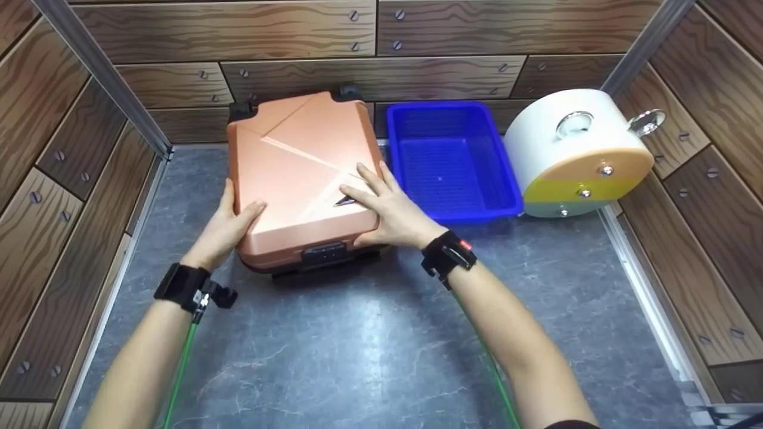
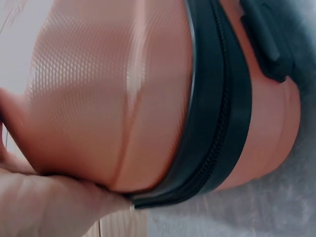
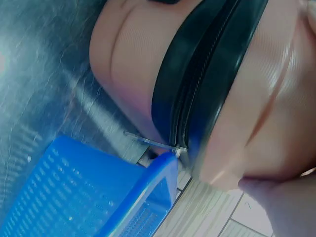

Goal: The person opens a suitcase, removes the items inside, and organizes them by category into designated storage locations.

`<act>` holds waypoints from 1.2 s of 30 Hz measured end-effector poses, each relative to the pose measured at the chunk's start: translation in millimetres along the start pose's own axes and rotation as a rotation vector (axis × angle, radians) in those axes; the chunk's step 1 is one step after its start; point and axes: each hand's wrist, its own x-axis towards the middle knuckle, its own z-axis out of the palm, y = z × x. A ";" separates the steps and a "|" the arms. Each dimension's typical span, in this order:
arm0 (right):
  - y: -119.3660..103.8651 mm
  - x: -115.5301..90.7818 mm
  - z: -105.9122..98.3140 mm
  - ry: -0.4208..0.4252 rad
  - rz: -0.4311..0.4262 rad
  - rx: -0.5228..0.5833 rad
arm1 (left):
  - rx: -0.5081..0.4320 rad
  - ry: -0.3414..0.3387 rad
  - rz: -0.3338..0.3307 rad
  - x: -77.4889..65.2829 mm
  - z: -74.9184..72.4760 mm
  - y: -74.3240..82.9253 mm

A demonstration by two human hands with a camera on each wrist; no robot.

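A rose-gold hard-shell suitcase (image 1: 304, 167) lies flat on the floor, its wheels toward the back wall and its dark lock panel (image 1: 323, 253) facing me. My left hand (image 1: 220, 229) presses its left side near the front corner, thumb over the top face, the other fingers along the side. Spread over the front right corner, my right hand (image 1: 396, 211) has straight fingers on the top face and right edge, thumb low at the front. Both wrist views show the shell close up; a black zipper band (image 2: 219, 98) runs round its side.
A blue plastic basket (image 1: 456, 211) stands close to the suitcase's right side. Right of it is a rounded white drawer cabinet (image 1: 542, 128) with orange, yellow and pale fronts and metal knobs. Wood-patterned walls (image 1: 298, 30) enclose the grey marbled floor (image 1: 334, 351).
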 end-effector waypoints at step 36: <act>9.6 10.9 -12.6 -0.049 -0.170 -0.296 | 0.545 0.280 0.245 34.6 -55.3 -0.7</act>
